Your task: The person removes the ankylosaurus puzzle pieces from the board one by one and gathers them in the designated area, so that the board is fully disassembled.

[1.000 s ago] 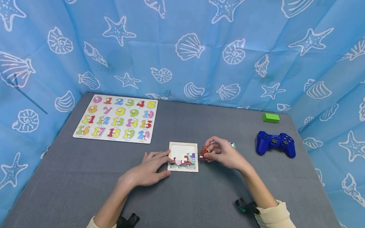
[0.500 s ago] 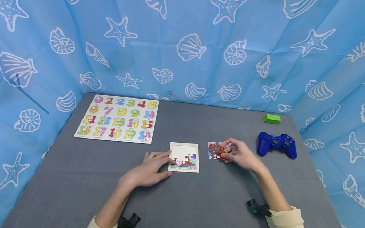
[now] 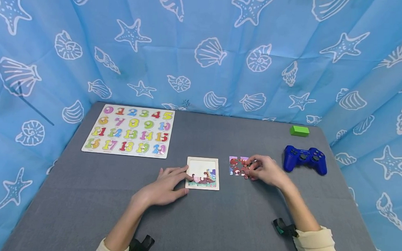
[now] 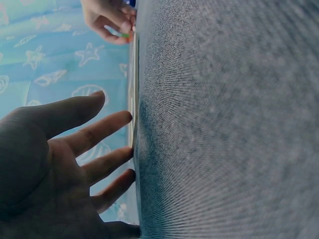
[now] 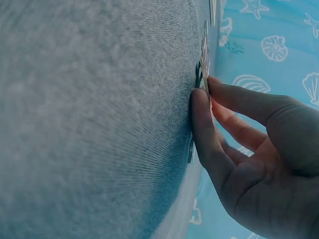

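Note:
My left hand (image 3: 164, 186) rests with extended fingers at the left edge of a small square wooden puzzle frame (image 3: 196, 166). Pieces fill the frame's bottom and lower right; its upper left is bare board. To the right of it, several loose jigsaw pieces (image 3: 234, 166) in red and pink lie on the table. Over their right end, my right hand (image 3: 267, 170) pinches a reddish jigsaw piece (image 5: 205, 74) between thumb and finger. That piece is tilted close to the tabletop in the right wrist view, and the fingers partly cover it.
A white number board (image 3: 128, 130) lies at the back left of the grey table (image 3: 195, 225). On the right sit a blue game controller (image 3: 305, 159) and a green block (image 3: 299, 130). A blue shell-print curtain (image 3: 177, 62) hangs behind.
My right hand has moved right, away from the frame, taking a reddish jigsaw piece to the loose ones, then dipped slightly. The left hand has stayed at the frame.

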Motion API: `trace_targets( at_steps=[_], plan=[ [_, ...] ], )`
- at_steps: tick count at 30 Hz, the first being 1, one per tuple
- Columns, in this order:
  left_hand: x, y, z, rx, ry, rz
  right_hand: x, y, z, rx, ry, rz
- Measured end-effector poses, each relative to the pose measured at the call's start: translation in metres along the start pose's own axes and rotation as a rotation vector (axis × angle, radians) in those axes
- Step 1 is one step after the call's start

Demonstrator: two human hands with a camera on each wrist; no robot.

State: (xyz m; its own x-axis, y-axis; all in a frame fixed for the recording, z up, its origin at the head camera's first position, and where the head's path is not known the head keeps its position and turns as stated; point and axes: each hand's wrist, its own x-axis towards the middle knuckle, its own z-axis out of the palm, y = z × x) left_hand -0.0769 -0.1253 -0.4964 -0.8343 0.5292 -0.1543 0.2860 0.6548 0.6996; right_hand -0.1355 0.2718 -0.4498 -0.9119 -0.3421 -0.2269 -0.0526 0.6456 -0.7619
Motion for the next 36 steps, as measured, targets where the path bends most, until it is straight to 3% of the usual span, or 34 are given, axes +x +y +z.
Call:
trace_targets(
  at_steps=[4,10,16,24,30,36],
  plan=[
    [-0.001,0.001,-0.001,-0.011,0.011,0.020,0.000,-0.001,0.002,-0.076,0.040,0.003],
    [0.000,-0.001,0.000,0.010,-0.001,-0.002,0.000,-0.007,0.005,-0.154,0.078,0.024],
    [0.000,-0.001,0.000,0.009,-0.004,-0.007,0.000,-0.008,0.006,-0.172,0.078,0.041],
    [0.000,0.001,-0.001,0.002,-0.001,-0.002,-0.002,-0.009,0.009,-0.048,0.093,0.007],
    [-0.002,0.004,-0.004,-0.023,0.009,0.026,-0.001,-0.013,0.017,0.136,0.039,-0.053],
    [-0.001,0.002,-0.001,-0.010,0.010,0.007,0.005,-0.020,0.029,0.208,-0.028,-0.112]
  ],
)
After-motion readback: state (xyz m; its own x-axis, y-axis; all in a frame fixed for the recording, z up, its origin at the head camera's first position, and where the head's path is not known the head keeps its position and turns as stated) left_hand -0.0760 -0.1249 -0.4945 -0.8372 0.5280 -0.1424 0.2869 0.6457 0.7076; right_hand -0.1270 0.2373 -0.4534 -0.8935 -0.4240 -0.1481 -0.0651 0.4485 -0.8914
